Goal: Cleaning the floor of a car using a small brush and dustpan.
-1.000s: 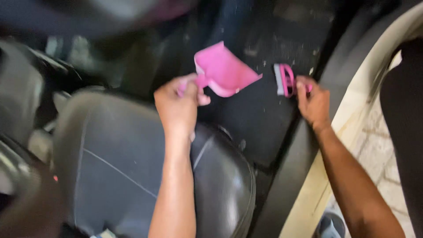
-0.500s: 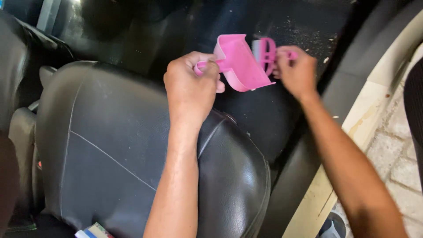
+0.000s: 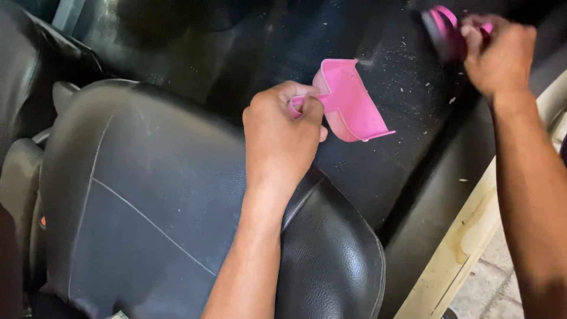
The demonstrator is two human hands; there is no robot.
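A dark car floor mat (image 3: 378, 147), flecked with pale crumbs, lies beyond a black leather seat (image 3: 147, 195). The left hand (image 3: 283, 133) has its fingers clamped on the handle of a pink dustpan (image 3: 351, 100), held over the mat. The right hand (image 3: 499, 53), well apart at the upper right, grips a pink hand brush (image 3: 443, 26), blurred.

The left forearm rises from the bottom centre of the frame, bare, running almost straight up to a wrist just above the middle. The left hand (image 3: 284, 127) is curled into a fist, knuckles towards the camera, thumb side turned to the right. The right forearm comes in along the right edge, also bare, and reaches to the upper right corner. The right hand (image 3: 498, 53) is closed there too, back of the hand showing, slightly blurred.
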